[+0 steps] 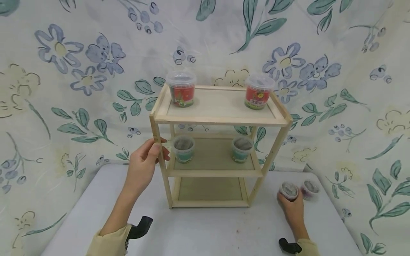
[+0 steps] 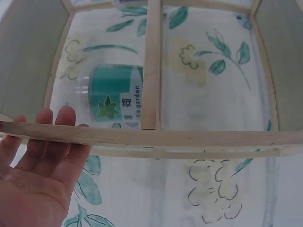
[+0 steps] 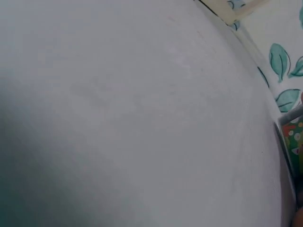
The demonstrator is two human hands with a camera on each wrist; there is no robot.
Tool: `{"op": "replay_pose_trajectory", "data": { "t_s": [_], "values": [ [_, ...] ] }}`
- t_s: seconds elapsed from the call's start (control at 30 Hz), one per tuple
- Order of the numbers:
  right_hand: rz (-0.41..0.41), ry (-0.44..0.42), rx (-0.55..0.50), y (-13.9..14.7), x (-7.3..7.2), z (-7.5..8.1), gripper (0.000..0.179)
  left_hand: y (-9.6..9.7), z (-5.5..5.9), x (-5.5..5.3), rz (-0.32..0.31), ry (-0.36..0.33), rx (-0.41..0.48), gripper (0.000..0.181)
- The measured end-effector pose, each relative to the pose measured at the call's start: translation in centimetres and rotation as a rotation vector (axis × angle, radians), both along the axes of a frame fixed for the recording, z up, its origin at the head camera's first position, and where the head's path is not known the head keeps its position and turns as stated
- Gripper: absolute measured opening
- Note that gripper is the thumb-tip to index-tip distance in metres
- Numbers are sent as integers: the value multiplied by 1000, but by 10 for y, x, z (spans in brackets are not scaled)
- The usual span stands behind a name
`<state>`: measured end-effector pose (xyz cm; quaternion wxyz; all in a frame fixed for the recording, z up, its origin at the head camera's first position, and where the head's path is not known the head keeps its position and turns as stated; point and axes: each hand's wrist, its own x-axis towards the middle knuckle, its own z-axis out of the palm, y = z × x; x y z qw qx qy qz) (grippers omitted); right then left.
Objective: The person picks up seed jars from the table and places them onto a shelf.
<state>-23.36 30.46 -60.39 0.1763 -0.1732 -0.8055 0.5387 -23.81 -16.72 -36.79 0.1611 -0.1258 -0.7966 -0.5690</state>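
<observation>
A three-tier wooden shelf (image 1: 221,122) stands on the table. My left hand (image 1: 141,169) holds its front left post, and in the left wrist view the fingers (image 2: 65,116) curl over the wood. At the right, my right hand (image 1: 294,209) grips a lidded clear plastic cup (image 1: 289,190). Only a strip of this cup, with a green and red label (image 3: 294,137), shows in the right wrist view. Just beside it stands another lidded cup (image 1: 310,188). Two red-labelled cups, one left (image 1: 183,90) and one right (image 1: 257,93), sit on the top tier.
The middle tier bears two teal-labelled cups, one left (image 1: 183,151) and one right (image 1: 241,151). Below is the bottom tier (image 1: 209,189). A white table (image 1: 205,231) lies under everything, with floral cloth (image 1: 80,142) behind and at the right.
</observation>
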Motion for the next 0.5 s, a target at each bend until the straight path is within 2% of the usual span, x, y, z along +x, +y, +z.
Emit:
{"op": "replay_pose_trajectory", "data": {
  "t_s": [0.23,0.5],
  "values": [
    [47,-8,-10,-7,20,-1,79,1,0,2,-1,-11,0,34],
    [91,-165,-67,-14,41,8,94,-1,-3,-2,-9,10,1,34]
  ]
}}
